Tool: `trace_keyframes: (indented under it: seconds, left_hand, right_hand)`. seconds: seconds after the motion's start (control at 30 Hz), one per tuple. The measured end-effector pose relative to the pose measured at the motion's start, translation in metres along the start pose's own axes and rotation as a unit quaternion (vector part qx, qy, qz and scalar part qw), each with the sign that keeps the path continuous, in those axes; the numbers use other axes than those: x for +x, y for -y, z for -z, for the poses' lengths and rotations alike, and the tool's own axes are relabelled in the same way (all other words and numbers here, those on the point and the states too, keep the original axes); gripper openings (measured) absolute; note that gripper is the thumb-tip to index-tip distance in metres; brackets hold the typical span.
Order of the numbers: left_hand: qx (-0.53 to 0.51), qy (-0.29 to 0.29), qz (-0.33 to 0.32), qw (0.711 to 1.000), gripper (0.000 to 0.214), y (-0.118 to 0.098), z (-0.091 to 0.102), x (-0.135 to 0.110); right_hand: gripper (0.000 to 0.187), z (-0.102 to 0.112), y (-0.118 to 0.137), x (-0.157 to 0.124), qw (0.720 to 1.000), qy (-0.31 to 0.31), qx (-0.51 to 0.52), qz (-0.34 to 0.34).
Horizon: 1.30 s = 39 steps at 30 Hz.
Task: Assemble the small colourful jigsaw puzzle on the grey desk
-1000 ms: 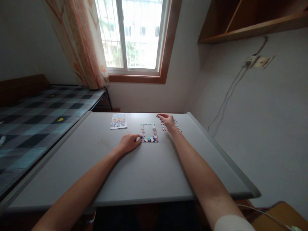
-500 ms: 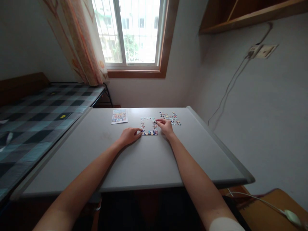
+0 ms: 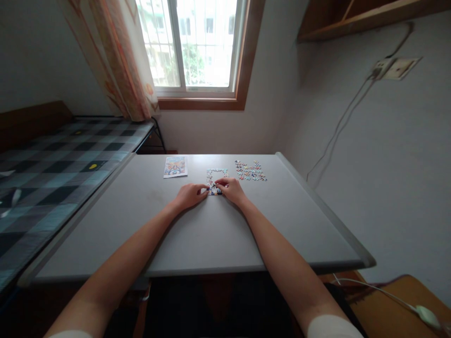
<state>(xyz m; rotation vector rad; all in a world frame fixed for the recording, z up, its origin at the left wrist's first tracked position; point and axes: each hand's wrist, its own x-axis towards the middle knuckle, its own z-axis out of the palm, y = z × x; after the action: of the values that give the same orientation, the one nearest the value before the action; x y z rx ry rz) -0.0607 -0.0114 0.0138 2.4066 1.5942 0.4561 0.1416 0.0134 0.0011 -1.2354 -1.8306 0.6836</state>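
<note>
A rectangular jigsaw frame (image 3: pixel 214 173) of joined border pieces lies on the grey table (image 3: pixel 211 234). My left hand (image 3: pixel 190 194) rests at the frame's near left corner, fingers curled against it. My right hand (image 3: pixel 230 189) covers the frame's near right part, fingers pinched together over the inside of the frame; what they hold is too small to make out. Several loose puzzle pieces (image 3: pixel 251 170) lie to the right of the frame. A small reference picture (image 3: pixel 175 166) lies to the left of it.
A bed with a checked cover (image 3: pixel 52 169) runs along the table's left side. A window (image 3: pixel 192 44) and a curtain (image 3: pixel 116 56) are behind. A wall socket with a cable (image 3: pixel 391 68) is at the right. A white cable (image 3: pixel 387 293) lies on a wooden surface at the lower right.
My right hand came back from the loose pieces at the far right to the near part of the frame. My left hand stayed at the frame's corner. The view shifted slightly.
</note>
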Motion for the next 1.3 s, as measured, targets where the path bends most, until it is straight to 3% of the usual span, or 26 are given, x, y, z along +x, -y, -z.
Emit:
trace_keyframes:
  seconds: [0.6, 0.9, 1.3]
  left_hand:
    - [0.002, -0.002, 0.001, 1.000, 0.040, 0.0017, -0.0009, 0.0011]
    - [0.008, -0.023, 0.004, 1.000, 0.042, 0.0014, -0.0030, 0.0019]
    - [0.009, -0.002, 0.019, 1.000, 0.041, -0.0004, 0.0003, 0.0017]
  right_hand:
    - [0.014, -0.0070, -0.0069, -0.0007, 0.999, 0.044, -0.001, 0.020]
    - [0.015, -0.0047, -0.0013, -0.0019, 0.999, 0.046, -0.019, 0.019]
    - [0.009, -0.0055, -0.0014, -0.0014, 0.999, 0.027, -0.026, 0.020]
